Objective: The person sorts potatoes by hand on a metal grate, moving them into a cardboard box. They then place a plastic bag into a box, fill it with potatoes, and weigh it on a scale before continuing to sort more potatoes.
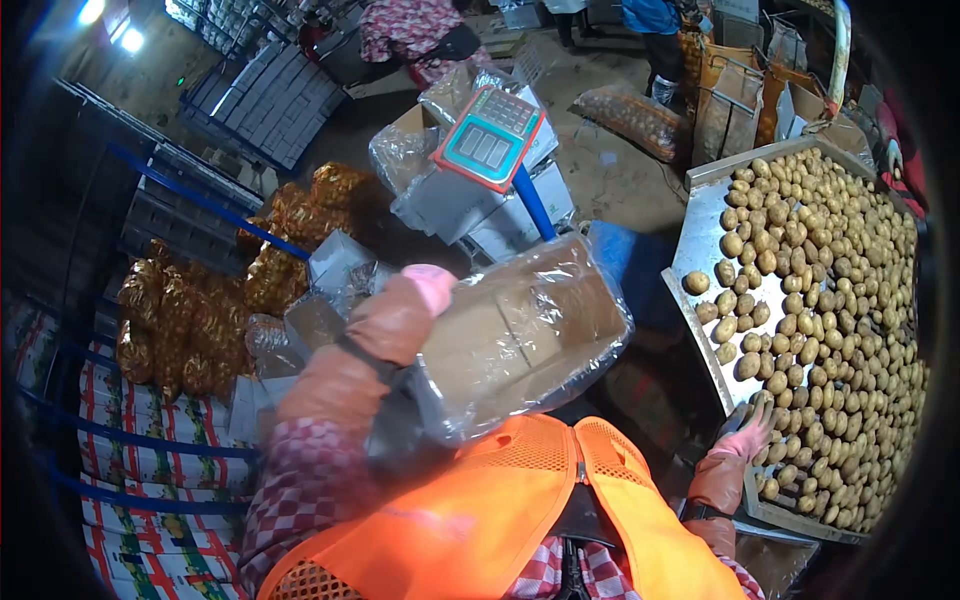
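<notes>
My left hand (pixel 432 288), in a pink glove, is at the upper left corner of a box lined with clear plastic (pixel 520 335). Its fingers are blurred and partly hidden. The box stands open in front of my body, with bare cardboard showing inside. On the right, my right hand (pixel 748 435), also gloved, lies at the near edge of a metal sorting table (pixel 705 245), with its fingers against the potatoes (pixel 840 340). Whether it grips one cannot be made out. A scale display (pixel 490 138) on a blue post rises behind the box.
Net bags of potatoes (pixel 185 325) and stacked printed cartons (pixel 160 470) stand at left, behind blue rails. White boxes (pixel 515 225) sit behind the scale. A filled sack (pixel 630 118) lies on the floor. Other people (pixel 415 35) are at the back and far right.
</notes>
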Motion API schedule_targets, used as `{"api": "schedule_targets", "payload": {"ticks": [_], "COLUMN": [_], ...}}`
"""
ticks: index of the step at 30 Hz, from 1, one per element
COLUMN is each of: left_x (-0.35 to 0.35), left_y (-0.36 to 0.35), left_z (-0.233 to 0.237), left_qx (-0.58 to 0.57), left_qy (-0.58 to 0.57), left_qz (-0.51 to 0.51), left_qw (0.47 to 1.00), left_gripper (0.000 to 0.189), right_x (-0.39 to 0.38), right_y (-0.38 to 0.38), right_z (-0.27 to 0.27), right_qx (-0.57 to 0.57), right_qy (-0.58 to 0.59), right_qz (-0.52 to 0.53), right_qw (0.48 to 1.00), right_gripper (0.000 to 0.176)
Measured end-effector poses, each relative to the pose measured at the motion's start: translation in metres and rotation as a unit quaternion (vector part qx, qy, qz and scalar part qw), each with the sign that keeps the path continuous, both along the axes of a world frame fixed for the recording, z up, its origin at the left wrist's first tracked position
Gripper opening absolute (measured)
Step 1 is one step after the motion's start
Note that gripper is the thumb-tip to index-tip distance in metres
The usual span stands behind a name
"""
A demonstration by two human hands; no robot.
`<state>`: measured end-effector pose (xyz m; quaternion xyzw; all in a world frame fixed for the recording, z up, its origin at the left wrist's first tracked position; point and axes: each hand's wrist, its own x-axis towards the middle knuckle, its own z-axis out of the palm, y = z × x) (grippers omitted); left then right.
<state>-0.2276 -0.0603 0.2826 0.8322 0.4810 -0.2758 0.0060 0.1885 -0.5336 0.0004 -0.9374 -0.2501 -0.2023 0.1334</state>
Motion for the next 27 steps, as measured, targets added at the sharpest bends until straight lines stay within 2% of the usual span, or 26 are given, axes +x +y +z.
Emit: {"api": "schedule_targets", "payload": {"ticks": [3,5,8,10,12,14,17,19,20,23,25,26,27], "left_x": [0.051,0.083,0.124,0.147,0.166,0.189,0.221,0.236,0.247,0.261,0.270,0.272,0.273], "left_y": [0.019,0.020,0.033,0.036,0.050,0.043,0.037,0.036,0.036,0.044,0.048,0.051,0.054], "left_z": [-0.046,-0.066,-0.109,-0.145,-0.205,-0.236,-0.258,-0.269,-0.273,-0.280,-0.287,-0.291,-0.295], "left_qx": [-0.049,-0.032,-0.049,-0.051,-0.114,-0.138,-0.164,-0.175,-0.180,-0.187,-0.192,-0.192,-0.192], "left_qy": [0.018,-0.011,-0.023,-0.090,-0.081,-0.075,-0.065,-0.053,-0.051,-0.040,-0.032,-0.026,-0.022], "left_qz": [-0.027,-0.019,-0.013,0.072,0.105,0.116,0.113,0.104,0.100,0.092,0.081,0.075,0.069], "left_qw": [0.998,0.999,0.998,0.992,0.985,0.981,0.978,0.978,0.977,0.977,0.977,0.978,0.979], "left_gripper": [0.031,0.032,0.032,0.032,0.039,0.039,0.041,0.042,0.042,0.044,0.045,0.046,0.047], "right_x": [0.000,-0.006,-0.010,-0.013,-0.012,-0.009,-0.006,-0.010,-0.011,-0.010,-0.011,-0.007,-0.004], "right_y": [-0.003,0.000,-0.003,0.000,-0.003,-0.010,-0.007,-0.010,-0.013,0.000,0.009,0.016,0.018], "right_z": [0.000,0.016,0.017,0.031,0.027,0.020,0.018,0.017,0.026,0.041,0.042,0.041,0.043], "right_qx": [0.013,0.012,0.019,0.022,0.053,0.038,0.016,0.046,-0.052,-0.046,-0.040,0.170,0.372], "right_qy": [-0.008,0.010,0.062,0.067,0.075,0.074,0.042,0.178,0.086,0.064,0.067,0.222,0.344], "right_qz": [0.011,0.009,-0.042,-0.058,-0.078,-0.095,-0.104,-0.208,-0.105,-0.061,-0.085,-0.173,-0.255], "right_qw": [1.000,1.000,0.997,0.996,0.993,0.992,0.994,0.961,0.989,0.995,0.993,0.944,0.824], "right_gripper": [0.049,0.050,0.055,0.056,0.057,0.058,0.058,0.056,0.048,0.045,0.043,0.042,0.041]}}
